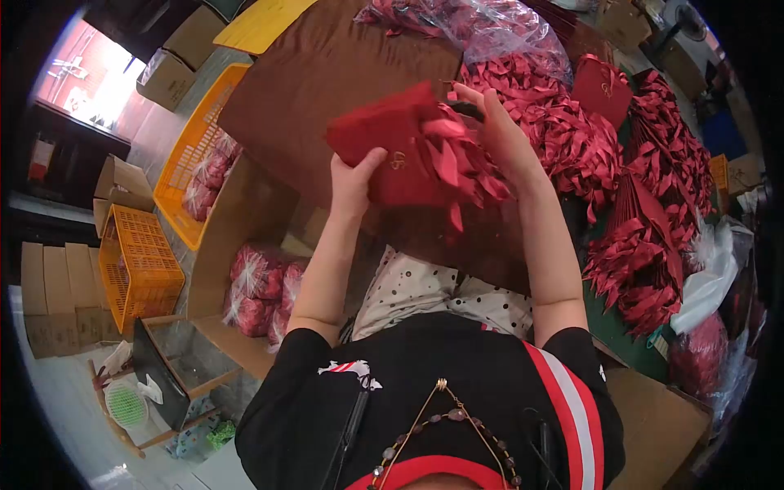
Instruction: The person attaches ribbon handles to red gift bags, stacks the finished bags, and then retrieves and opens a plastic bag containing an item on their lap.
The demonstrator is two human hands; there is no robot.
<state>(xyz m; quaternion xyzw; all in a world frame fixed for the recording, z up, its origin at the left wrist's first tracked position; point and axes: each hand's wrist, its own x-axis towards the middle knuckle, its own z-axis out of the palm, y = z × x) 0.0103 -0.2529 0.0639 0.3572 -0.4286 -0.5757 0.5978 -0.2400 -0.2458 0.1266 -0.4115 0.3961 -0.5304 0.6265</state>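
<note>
In the head view, my left hand [353, 181] is closed around the left edge of a stack of red cloth pouches [390, 135] with a gold emblem on the front. The thumb lies on the face of the stack, which I hold tilted above the brown table. Loose red ribbons [453, 155] fan out from its right side. My right hand [500, 131] is raised beside these ribbons with its fingers stretched apart. A small dark shape by its fingers is too unclear to name.
The brown tabletop [327, 57] is before me. Piles of red ribboned pouches [563, 139] cover the right side. On the left are a cardboard box [233, 212] holding bagged red bundles [260, 286], orange crates [139, 261] and a wooden stool-like frame [184, 371].
</note>
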